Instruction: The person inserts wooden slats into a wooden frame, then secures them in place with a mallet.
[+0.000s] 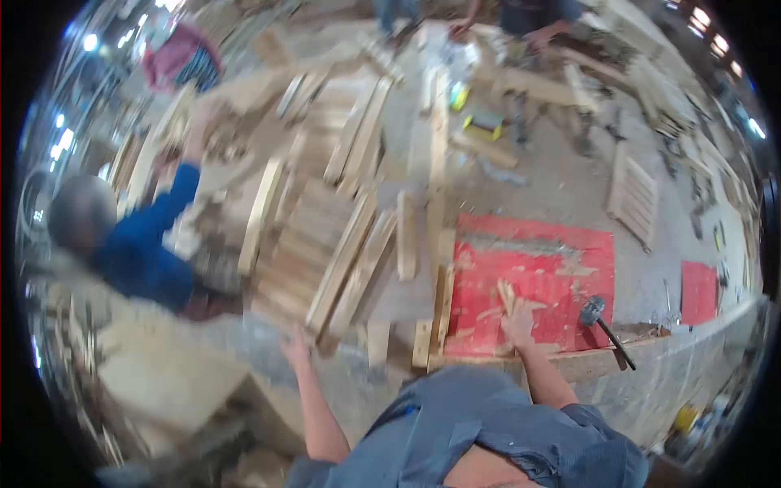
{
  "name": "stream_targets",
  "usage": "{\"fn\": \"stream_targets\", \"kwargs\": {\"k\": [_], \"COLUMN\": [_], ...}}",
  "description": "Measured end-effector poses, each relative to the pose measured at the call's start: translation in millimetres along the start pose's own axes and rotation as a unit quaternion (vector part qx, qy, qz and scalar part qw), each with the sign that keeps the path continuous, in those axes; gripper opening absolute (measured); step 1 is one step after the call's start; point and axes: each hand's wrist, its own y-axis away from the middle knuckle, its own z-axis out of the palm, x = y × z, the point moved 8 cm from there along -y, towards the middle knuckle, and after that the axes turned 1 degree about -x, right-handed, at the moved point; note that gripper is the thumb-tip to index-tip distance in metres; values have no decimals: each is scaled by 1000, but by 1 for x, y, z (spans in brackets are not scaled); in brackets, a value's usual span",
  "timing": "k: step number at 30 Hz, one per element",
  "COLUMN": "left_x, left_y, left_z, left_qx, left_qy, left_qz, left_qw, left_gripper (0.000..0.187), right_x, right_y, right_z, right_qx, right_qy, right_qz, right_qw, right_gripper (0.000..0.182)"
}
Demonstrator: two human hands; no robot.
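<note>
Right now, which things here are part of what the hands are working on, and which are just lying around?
In hand:
right hand holding a small wood piece over the red board
left hand by the wooden slats

Lying about:
hammer
small pallet
yellow tool

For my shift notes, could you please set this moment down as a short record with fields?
Setting: wood workshop, blurred wide-angle view
Right hand: holds a small wood piece over the red board
Left hand: stretched toward the slatted wooden pallet, grip unclear
Hammer: lies on the red board's right edge, apart from the right hand
Others: person in a blue sleeve at left, another person at the far top
</note>
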Motion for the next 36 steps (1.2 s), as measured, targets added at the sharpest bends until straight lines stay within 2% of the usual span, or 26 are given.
{"fn": "stream_targets", "kwargs": {"k": [1,2,3,4,7,8,9,11,13,14,16,17,19,21,22,23,25,26,27,28,29,30,31,32,34,36], "left_x": [-12,-19,-28,-19,-7,-4,-2,20,-9,-14,-13,-20,-23,-32,-32,-29,-32,-13,-7,-9,-16,-27,-26,-20,-17,-38], "left_y": [-4,-3,8,18,33,33,33,61,51,59,77,86,101,116,124,135,155,185,197,210,214,219,240,260,289,293], "left_z": [12,22,25,26,40,41,39,40,28,16,19,13,12,21,32,47,93,113,140,171,199,226,253,276,314,340], "left_qx": [-69,-67,-54,-58,-41,-22,-1,0,50,61,16,21,-35,-55,-85,-100,-175,-166,-196,-233,-247,-266,-295,-319,-338,-375], "left_qy": [32,91,145,138,168,176,183,202,188,181,263,256,272,244,219,172,137,74,52,27,-51,-130,-138,-143,-146,-170], "left_qz": [11,-44,-108,-107,-132,-102,-74,-34,-47,-53,-53,-56,-23,-19,-12,-6,-17,-37,-5,24,57,88,93,100,148,118], "left_qw": [997,993,982,983,976,979,980,979,980,980,963,965,961,968,972,980,975,983,979,972,966,951,941,932,918,904], "left_gripper": [97,94,92,92,90,89,87,84,74,74,67,67,62,60,58,51,46,52,56,61,64,68,64,60,61,61], "right_x": [-12,-13,-16,-18,4,12,20,42,43,60,116,140,163,198,214,224,262,288,319,349,371,358,388,389,356,338], "right_y": [0,-8,-10,-3,-19,-23,-28,-29,-25,-21,-18,-10,-2,7,6,4,-9,-23,-35,-48,-54,-53,-57,-59,-48,-39], "right_z": [-9,-20,-14,-5,10,11,10,21,-24,-32,-56,-61,-79,-91,-87,-86,-96,-97,-95,-94,-102,-129,-127,-145,-190,-200], "right_qx": [18,43,-9,-72,-84,-85,-86,-1,-20,-3,20,18,-60,-60,-81,-84,-53,1,55,36,79,3,-5,45,51,-3], "right_qy": [10,11,21,30,2,-21,-19,-77,-50,-81,-124,-136,-82,26,67,63,56,61,69,27,38,-42,-40,-43,-186,-214], "right_qz": [-38,-23,-26,-30,39,81,83,0,99,104,113,118,95,95,56,55,134,110,93,100,88,169,195,164,228,219], "right_qw": [999,999,999,996,996,993,993,997,994,991,986,983,990,993,993,993,988,992,992,994,992,985,980,984,954,952], "right_gripper": [43,43,44,45,37,36,36,35,35,34,32,31,32,33,36,36,46,44,43,44,47,55,50,50,47,43]}}
